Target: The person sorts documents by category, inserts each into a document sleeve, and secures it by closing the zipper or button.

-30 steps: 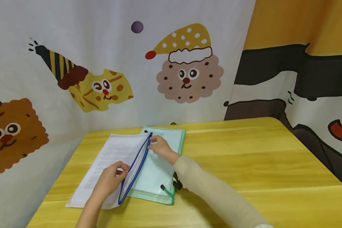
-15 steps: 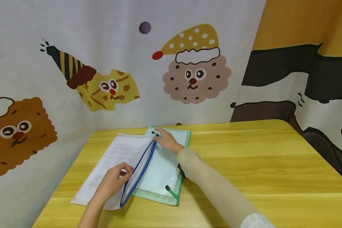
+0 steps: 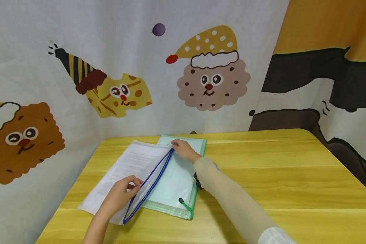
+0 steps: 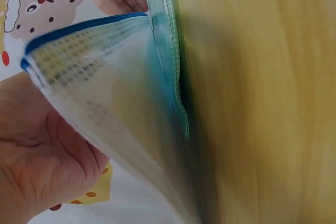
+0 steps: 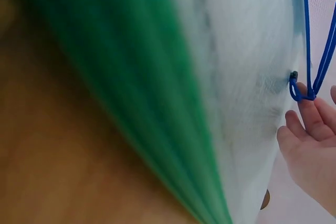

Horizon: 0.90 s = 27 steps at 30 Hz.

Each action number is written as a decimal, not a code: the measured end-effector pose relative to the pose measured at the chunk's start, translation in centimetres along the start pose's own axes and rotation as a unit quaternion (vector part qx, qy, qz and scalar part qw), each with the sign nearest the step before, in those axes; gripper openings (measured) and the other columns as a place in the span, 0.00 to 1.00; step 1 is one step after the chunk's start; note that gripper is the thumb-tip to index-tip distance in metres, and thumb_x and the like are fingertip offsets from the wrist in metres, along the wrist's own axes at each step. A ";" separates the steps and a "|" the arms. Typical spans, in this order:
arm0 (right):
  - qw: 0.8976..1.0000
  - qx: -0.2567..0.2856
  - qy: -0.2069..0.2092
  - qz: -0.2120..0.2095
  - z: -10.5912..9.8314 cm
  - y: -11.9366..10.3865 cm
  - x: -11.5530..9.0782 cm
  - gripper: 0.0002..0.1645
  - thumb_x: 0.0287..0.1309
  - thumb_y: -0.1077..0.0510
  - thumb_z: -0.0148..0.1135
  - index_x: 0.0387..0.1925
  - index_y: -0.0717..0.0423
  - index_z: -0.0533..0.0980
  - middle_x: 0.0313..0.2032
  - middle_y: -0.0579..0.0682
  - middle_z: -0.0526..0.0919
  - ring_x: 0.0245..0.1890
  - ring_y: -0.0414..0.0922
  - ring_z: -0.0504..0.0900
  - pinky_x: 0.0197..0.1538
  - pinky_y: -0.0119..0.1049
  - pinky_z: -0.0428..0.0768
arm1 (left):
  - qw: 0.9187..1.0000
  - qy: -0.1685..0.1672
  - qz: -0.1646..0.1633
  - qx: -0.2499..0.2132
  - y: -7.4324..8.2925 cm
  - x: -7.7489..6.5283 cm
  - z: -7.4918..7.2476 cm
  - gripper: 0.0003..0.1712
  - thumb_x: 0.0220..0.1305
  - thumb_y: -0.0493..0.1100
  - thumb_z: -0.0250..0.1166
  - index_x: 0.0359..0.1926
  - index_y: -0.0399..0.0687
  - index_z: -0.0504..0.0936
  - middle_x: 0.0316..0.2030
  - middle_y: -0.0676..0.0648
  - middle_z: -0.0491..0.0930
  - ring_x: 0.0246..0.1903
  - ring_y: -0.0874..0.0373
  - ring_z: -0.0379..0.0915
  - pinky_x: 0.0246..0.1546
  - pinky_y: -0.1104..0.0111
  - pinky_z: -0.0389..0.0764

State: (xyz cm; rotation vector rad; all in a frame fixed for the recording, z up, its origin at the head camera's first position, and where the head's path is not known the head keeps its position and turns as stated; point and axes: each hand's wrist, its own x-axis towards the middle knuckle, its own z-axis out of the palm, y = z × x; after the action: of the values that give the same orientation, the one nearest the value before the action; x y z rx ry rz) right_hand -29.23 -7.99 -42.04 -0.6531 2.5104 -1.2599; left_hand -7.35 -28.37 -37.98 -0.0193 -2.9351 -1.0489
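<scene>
A white mesh zip pouch [image 3: 125, 166] with printed sheets showing through lies at a slant, its blue-edged mouth [image 3: 162, 173] spread apart. With thumb and fingers my left hand [image 3: 117, 196] pinches the near-left lip of that mouth; in the left wrist view its fingertips are hidden behind the mesh. At the far end of the zipper my right hand [image 3: 185, 151] holds the pouch's corner. The right wrist view shows its fingers by a blue cord loop [image 5: 294, 90] with a dark end. Beneath lies a pale green zip pouch [image 3: 174, 186], partly covered.
A green zipper pull [image 3: 186, 205] hangs at the green pouch's near-right corner. A black item [image 3: 198, 182] shows by its right edge, partly behind the right sleeve. Both pouches lie on a yellow wood-grain table [image 3: 277, 176]. A cartoon-printed curtain [image 3: 164, 115] stands behind it.
My right hand has moved from the upper zipper edge to the pouch's far corner and taken hold there. The left hand keeps its pinch. The head view has swung slightly left.
</scene>
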 end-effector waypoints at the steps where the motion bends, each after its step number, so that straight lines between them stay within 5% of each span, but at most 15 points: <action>1: 1.000 0.006 0.004 0.003 -0.1 0.1 -0.1 0.24 0.76 0.56 0.46 0.66 0.61 0.70 0.64 0.59 0.76 0.66 0.55 0.73 0.69 0.48 0.72 | 1.000 -0.003 -0.001 0.000 -0.1 0.0 0.0 0.09 0.66 0.33 0.63 0.30 0.48 0.74 0.46 0.45 0.87 0.40 0.52 0.83 0.36 0.70 0.81; 9: 0.999 0.033 0.032 0.012 -0.9 0.6 -0.4 0.20 0.72 0.56 0.54 0.59 0.61 0.77 0.58 0.57 0.81 0.60 0.53 0.78 0.63 0.46 0.77 | 1.000 -0.012 -0.009 0.021 -1.0 0.0 -0.6 0.08 0.66 0.33 0.63 0.31 0.47 0.75 0.46 0.44 0.86 0.40 0.51 0.84 0.38 0.65 0.82; 17: 0.994 0.105 -0.007 0.029 -1.3 0.6 -0.9 0.22 0.72 0.53 0.56 0.61 0.60 0.77 0.52 0.56 0.85 0.53 0.50 0.83 0.61 0.44 0.78 | 0.998 -0.021 -0.042 0.045 -1.5 0.1 -1.3 0.03 0.65 0.35 0.63 0.34 0.45 0.78 0.45 0.41 0.86 0.41 0.47 0.85 0.40 0.57 0.84; 27: 0.975 0.212 -0.033 0.054 -1.6 -0.2 -2.0 0.23 0.70 0.54 0.59 0.62 0.60 0.75 0.43 0.60 0.87 0.41 0.49 0.88 0.49 0.42 0.86 | 0.996 -0.071 -0.040 0.034 0.9 2.2 -0.1 0.03 0.66 0.40 0.64 0.38 0.45 0.80 0.44 0.43 0.85 0.44 0.48 0.83 0.42 0.55 0.83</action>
State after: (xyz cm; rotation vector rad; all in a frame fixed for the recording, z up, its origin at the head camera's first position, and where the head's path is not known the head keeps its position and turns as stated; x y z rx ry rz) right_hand -28.14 -6.04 -40.92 -0.4408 2.0916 -1.6309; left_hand -9.55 -27.70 -37.28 0.0261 -3.1229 -0.9957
